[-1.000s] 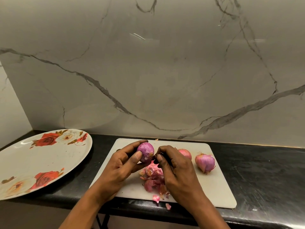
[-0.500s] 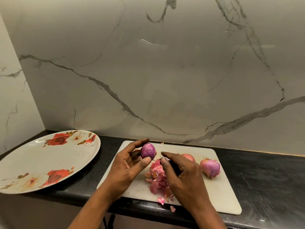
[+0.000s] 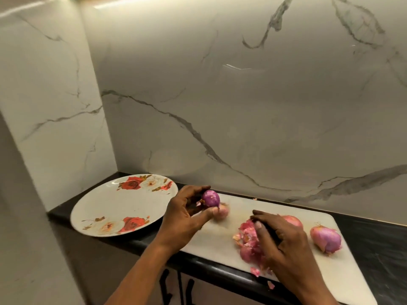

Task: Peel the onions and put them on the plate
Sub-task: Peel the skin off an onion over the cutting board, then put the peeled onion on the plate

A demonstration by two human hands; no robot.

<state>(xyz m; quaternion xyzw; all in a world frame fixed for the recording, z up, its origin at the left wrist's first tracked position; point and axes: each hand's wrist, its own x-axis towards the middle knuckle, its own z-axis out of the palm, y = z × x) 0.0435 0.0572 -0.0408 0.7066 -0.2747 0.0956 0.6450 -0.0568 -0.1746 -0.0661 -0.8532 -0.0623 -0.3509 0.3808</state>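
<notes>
Peeled, glossy purple onion [image 3: 211,198] sits in the left hand [image 3: 185,214], with the thumb under it and the fingers curled over its far side. It is held above the far left corner of the white rectangular cutting board [image 3: 220,241], just right of the rim of the round white plate with red rose prints [image 3: 132,201]. It is not yet on the plate.

The right hand [image 3: 286,243] rests on the board, its fingers wrapped round a dark object [image 3: 267,230]. This may be a knife handle, but it is mostly hidden. A heap of pink papery skins [image 3: 246,233] lies against that hand's left side. An unpeeled pinkish-red onion [image 3: 326,238] lies at the right end of the board, and a second unpeeled onion [image 3: 291,220] shows just beyond the knuckles. Board and plate both stand on the black counter [image 3: 385,249].

The peeling of this bulb looks finished, so the step in hand appears to be the transfer. The next move calls for a short carry leftward over the rim. The onion should be lowered onto the plate before the fingers let go, since a round bulb could roll across so shallow a plate.
</notes>
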